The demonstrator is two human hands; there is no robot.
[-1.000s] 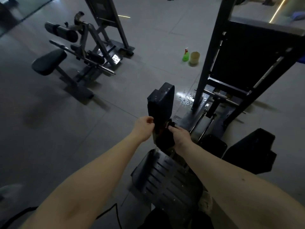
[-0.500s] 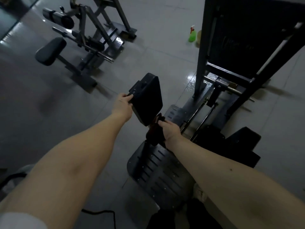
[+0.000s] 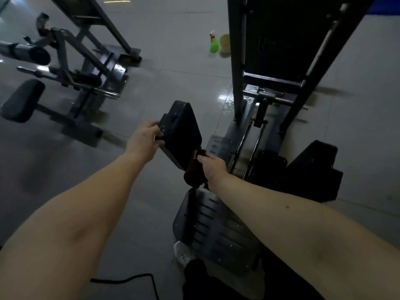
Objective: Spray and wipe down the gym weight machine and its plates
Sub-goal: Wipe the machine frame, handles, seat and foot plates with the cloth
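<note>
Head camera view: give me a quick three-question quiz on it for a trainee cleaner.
1. True or false: the green spray bottle stands on the floor beside a tan container.
2. What does the left hand grip? A the black pad; B the spray bottle; C the tan container.
3. Fill in: the right hand holds a dark ____.
Key: 1 true; 2 A; 3 cloth.

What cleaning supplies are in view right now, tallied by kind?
Spray bottle, green: 1
Tan container: 1
Cloth, dark: 1, gripped by the right hand at the black pad that the left hand holds
Total: 3
</note>
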